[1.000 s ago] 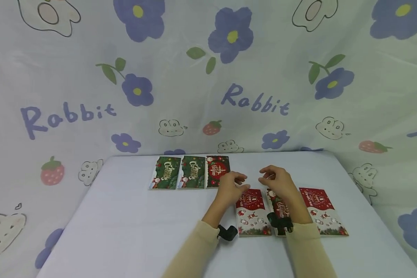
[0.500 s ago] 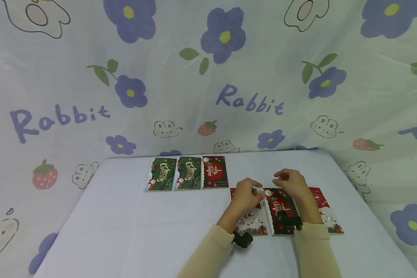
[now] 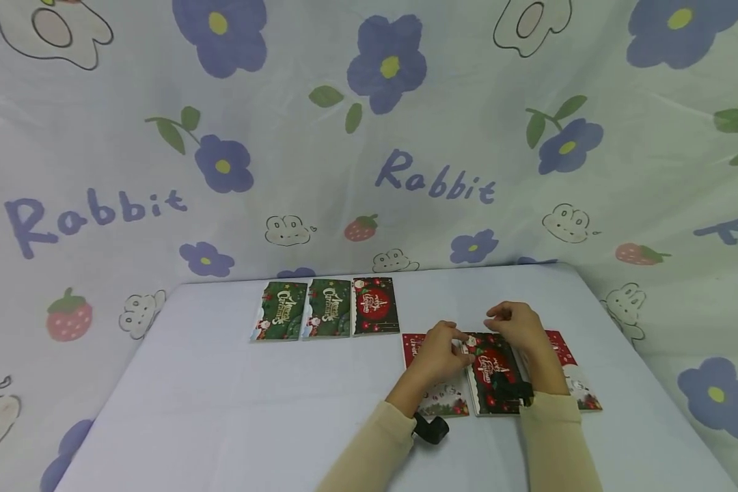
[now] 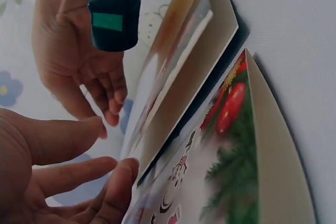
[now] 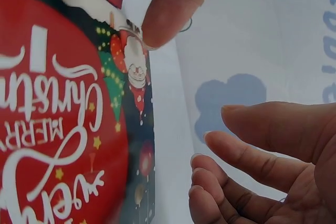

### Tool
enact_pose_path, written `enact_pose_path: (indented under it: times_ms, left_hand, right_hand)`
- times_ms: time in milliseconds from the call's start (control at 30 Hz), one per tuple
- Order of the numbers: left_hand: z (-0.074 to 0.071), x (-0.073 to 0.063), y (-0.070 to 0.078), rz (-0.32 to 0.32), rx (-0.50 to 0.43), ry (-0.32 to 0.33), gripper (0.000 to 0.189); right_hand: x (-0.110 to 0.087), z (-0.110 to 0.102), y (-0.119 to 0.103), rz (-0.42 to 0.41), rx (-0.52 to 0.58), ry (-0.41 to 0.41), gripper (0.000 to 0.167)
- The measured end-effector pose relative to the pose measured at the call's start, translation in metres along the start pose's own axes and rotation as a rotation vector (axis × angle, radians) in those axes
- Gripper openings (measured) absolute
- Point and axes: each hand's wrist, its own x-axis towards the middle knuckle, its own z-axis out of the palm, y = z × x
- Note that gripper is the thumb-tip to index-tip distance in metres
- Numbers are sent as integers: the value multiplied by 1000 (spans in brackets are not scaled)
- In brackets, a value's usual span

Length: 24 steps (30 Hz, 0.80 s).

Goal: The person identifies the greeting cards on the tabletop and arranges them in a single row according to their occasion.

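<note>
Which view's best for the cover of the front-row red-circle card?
Right wrist: the Merry Christmas card is close, lettering large, though cropped. Head shows it small, partly hidden by the wrist camera. Left wrist shows it near edge-on, cover unreadable.

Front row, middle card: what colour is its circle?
The circle is red; right wrist view shows it best.

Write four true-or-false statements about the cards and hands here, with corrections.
1. Two green cards lie in the back row. True.
2. The right hand grips a card. False: it holds nothing.
3. The front row's middle card is dark with a red circle. True.
4. The left hand rests on a green card. False: in the head view it covers part of the front row's left card.
</note>
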Motion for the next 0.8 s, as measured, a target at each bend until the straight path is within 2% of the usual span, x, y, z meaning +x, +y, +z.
enact_pose_path:
  times_ms: [100, 333, 567, 800]
  left_hand:
    - [0, 0, -1, 2, -3, -8, 32]
    - [0, -1, -6, 13, -94, 9, 26]
    - [-5, -1, -11, 38, -161, 56, 28]
    - [-13, -2, -11, 42, -246, 62, 27]
  right_hand:
    - [0, 0, 1, 0, -7, 8, 30]
    - [1, 0, 4, 4, -20, 29, 29]
    - [0, -2, 6, 19, -22, 35, 29]
    - [0, -2, 9, 31, -12, 8, 33]
